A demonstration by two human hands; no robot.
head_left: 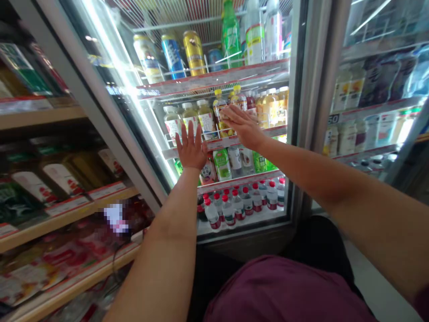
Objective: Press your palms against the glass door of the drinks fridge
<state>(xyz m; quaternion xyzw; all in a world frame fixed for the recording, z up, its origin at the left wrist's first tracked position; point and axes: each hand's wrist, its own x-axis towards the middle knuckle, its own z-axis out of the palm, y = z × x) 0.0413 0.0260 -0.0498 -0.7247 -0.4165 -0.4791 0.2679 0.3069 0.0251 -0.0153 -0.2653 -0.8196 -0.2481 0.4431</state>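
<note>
Both hands (191, 152) (246, 129) outstretched before bottles (207, 120)

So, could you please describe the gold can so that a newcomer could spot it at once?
Find the brightly lit fridge and its uppermost visible row of drinks. Left of the tall green bottle, just right of a blue can, stands the gold can; its gold body sets it apart.

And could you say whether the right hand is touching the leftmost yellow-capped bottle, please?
Cannot tell: in the head view, the right hand overlaps the leftmost yellow-capped bottle, hiding any contact or gap.
</note>
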